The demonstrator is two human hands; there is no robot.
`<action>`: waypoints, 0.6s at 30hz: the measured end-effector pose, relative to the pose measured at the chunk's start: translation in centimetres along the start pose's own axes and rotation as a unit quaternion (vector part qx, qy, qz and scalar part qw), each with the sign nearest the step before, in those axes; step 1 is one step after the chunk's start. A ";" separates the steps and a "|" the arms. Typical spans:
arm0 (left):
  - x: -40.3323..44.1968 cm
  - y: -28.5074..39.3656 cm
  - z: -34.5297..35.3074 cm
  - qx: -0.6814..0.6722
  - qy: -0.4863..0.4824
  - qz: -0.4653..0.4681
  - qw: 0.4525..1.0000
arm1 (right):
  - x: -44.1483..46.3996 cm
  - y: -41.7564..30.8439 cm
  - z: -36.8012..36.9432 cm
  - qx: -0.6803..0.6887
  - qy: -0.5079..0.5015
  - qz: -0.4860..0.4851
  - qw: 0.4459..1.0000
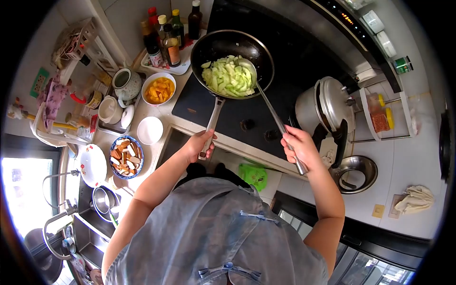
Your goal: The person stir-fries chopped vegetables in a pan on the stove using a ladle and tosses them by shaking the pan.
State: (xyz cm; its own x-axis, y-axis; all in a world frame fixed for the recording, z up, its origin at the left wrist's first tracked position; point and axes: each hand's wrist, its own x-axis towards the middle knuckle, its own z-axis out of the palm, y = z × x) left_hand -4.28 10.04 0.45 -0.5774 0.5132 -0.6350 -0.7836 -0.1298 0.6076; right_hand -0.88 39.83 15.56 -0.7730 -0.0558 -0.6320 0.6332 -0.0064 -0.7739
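My left hand [200,145] is wrapped round the handle of a dark wok [259,50] on the black stovetop. Chopped pale-green vegetable pieces [225,76] lie heaped in the wok. In my right hand [300,146] is the long metal handle of a ladle [270,105]. Its head rests in the wok, at the right side of the green pieces, partly hidden by them.
A pressure cooker [308,107] stands right of the wok. Left of the stove are a bowl of orange pieces [159,89], a white bowl [150,130], a blue-rimmed bowl of brown and white slices [126,157] and several sauce bottles [171,45]. A sink [92,247] lies lower left.
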 end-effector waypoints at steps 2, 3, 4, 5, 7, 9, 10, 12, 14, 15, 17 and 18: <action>-0.3 0.4 0.0 -0.016 -0.010 -0.013 1.000 | -1.6 -0.1 -0.1 -0.077 0.016 -0.055 0.995; -0.4 0.6 0.0 -0.034 -0.018 -0.022 0.999 | -2.0 -0.2 -0.2 -0.115 0.024 -0.083 0.990; -0.3 0.8 0.0 -0.051 -0.027 -0.031 0.998 | -1.9 0.1 -0.4 -0.194 0.041 -0.114 0.974; 0.2 1.2 0.2 -0.089 -0.016 -0.032 0.995 | -1.8 0.5 -0.8 -0.271 0.059 -0.143 0.950; 1.2 2.7 1.2 -0.155 -0.002 -0.019 0.988 | -0.5 2.5 -1.1 -0.469 0.112 -0.324 0.814; 3.3 2.1 -0.5 -0.198 -0.131 -0.046 0.970 | 0.1 3.9 -0.2 -0.482 0.161 -0.303 0.806; 3.5 2.2 -0.7 -0.219 -0.195 -0.059 0.954 | 0.7 4.7 -0.2 -0.449 0.175 -0.306 0.821; 3.3 2.0 -0.3 -0.188 -0.151 -0.048 0.969 | 1.0 6.4 0.2 -0.323 0.159 -0.261 0.896; 2.1 2.3 0.1 -0.179 -0.138 -0.043 0.973 | 0.3 7.4 1.0 -0.187 0.164 -0.185 0.951; 1.1 2.8 0.5 -0.179 -0.134 -0.034 0.974 | -0.4 7.7 1.7 -0.127 0.163 -0.173 0.963; -2.1 4.7 1.6 -0.207 -0.148 -0.034 0.966 | -0.2 11.0 1.4 -0.110 0.177 -0.222 0.952; -3.0 5.4 2.0 -0.222 -0.149 -0.036 0.963 | -0.2 10.9 1.7 -0.094 0.188 -0.244 0.947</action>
State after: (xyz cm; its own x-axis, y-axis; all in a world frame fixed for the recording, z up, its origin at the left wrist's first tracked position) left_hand -6.35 9.50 6.57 -0.4776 0.7467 -0.4630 -0.8786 -0.4006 0.2601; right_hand 6.26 38.07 7.27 -0.9535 0.2675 -0.1389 0.2055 0.2401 -0.9487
